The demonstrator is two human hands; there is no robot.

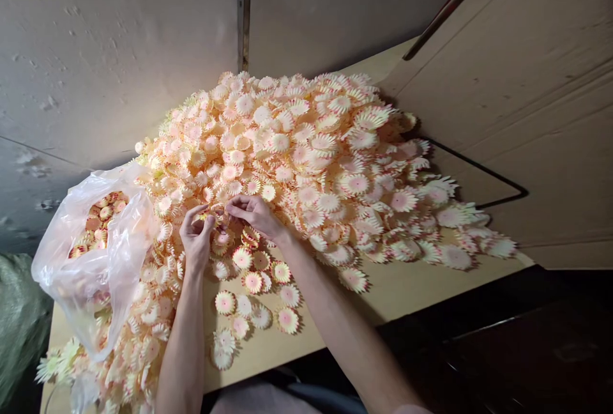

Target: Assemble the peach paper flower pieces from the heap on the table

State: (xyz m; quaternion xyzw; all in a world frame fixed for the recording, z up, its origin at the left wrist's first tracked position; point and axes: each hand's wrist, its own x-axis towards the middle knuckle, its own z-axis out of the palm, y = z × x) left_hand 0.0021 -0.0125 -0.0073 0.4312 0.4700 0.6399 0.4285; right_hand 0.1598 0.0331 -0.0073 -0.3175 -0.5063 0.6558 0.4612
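Pale cream and pink artificial flower heads with notched petals make up a big heap (297, 139). My left hand (195, 238) is at the near side of the heap, its thumb and fingers curled together around a small flower head (211, 214). Close beside it, my right hand (256, 214) has thumb and fingertips pinched; what they hold is too small to make out. Below the hands, loose flower heads with red-tipped petals, such as this one (252, 282), lie on the pale tabletop (268, 360).
At the left, a translucent plastic bag (60, 248) contains smaller red-and-cream flower pieces (103, 213). A grey wall (119, 37) stands behind the heap, and a brown cardboard panel (536, 107) to the right. Green sacking (22, 324) is beside the table's left end.
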